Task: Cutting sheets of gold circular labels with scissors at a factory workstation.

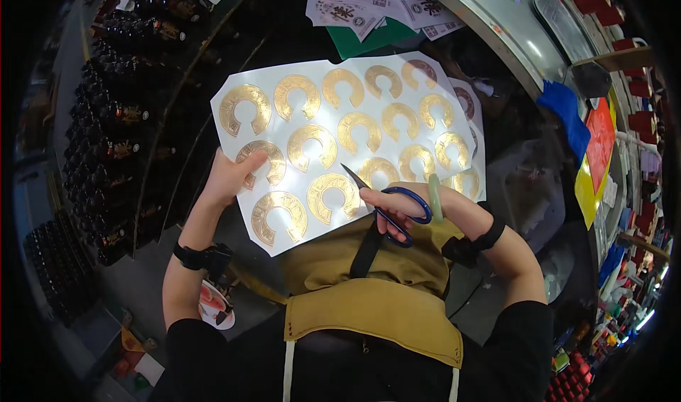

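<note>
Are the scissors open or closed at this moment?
Cannot tell for certain. The blue-handled scissors in the right hand show one dark pointed tip over the white sheet of gold stickers; no gap between blades is visible.

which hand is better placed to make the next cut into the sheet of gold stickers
Right. The right hand already grips the blue-handled scissors, blades at the sticker sheet's lower edge. The left hand holds the sheet's left edge.

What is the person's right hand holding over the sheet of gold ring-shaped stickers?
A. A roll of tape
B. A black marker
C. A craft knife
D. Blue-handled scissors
D: the right hand has its fingers through the blue loops of the scissors, whose blade tip points at the sticker sheet, while the left hand grips the sheet's left edge.
</note>
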`<state>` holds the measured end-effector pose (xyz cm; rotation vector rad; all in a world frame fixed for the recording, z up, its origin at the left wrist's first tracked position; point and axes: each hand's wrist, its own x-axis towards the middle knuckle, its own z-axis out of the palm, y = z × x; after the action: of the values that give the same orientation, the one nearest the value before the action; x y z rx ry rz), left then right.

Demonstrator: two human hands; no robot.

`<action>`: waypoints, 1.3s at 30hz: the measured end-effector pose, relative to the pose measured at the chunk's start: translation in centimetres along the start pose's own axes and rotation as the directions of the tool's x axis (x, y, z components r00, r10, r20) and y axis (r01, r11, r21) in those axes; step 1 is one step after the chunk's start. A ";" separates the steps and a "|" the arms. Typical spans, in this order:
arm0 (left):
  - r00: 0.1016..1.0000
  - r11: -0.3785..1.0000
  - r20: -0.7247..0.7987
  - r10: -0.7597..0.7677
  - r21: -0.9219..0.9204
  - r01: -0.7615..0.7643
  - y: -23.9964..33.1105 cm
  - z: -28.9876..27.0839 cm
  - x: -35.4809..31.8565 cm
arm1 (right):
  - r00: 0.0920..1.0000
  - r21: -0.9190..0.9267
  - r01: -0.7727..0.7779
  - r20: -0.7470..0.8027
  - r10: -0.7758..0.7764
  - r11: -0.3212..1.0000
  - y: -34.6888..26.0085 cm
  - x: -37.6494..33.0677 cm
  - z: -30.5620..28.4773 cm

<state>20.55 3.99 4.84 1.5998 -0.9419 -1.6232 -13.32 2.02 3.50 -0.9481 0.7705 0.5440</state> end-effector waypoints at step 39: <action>0.991 0.990 -0.013 0.132 -0.057 -0.133 1.5 0.4 -0.9 | 0.808 0.252 0.455 -0.520 -0.277 0.854 0.3 1.8 6.5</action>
<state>20.10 3.97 6.56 1.4732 -0.9664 -1.5366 -10.21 7.96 4.32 -0.8542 1.0428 -0.1959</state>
